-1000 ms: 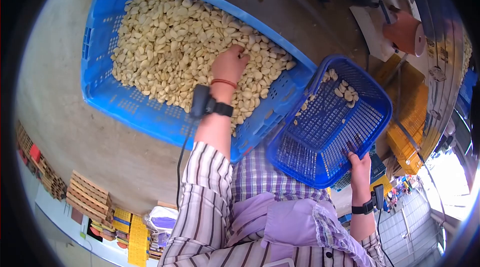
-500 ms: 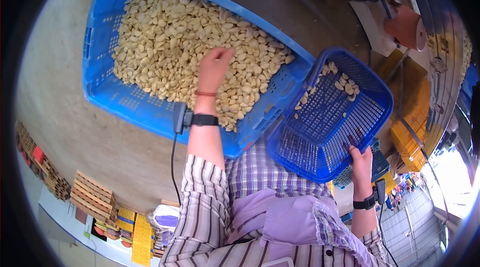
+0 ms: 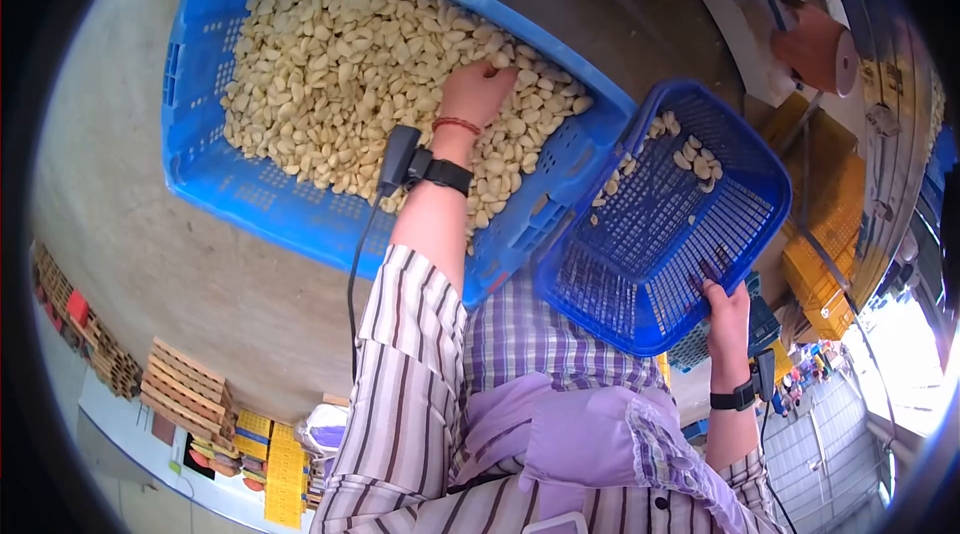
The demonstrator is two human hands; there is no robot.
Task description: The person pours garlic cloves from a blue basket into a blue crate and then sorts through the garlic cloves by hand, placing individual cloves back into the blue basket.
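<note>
A large blue crate (image 3: 200, 169) holds a heap of peeled garlic cloves (image 3: 330, 64). My left hand (image 3: 478, 89) is sunk into the cloves near the crate's right end, fingers curled around some of them. A black band and a small device with a cable sit on that wrist. My right hand (image 3: 727, 309) grips the near rim of a small blue basket (image 3: 640, 274), which is tilted against the crate's right corner. Several cloves (image 3: 690, 159) lie at the basket's far end.
The crate rests on a grey concrete floor (image 3: 130, 264). Yellow crates (image 3: 830, 234) and an orange spool (image 3: 815, 44) stand to the right. Wooden pallets (image 3: 180, 389) lie at the lower left. My striped sleeves and purple apron fill the bottom.
My left hand has moved from the middle of the heap to the right, toward the basket, and closed into the cloves. The small basket has shifted slightly up and to the right.
</note>
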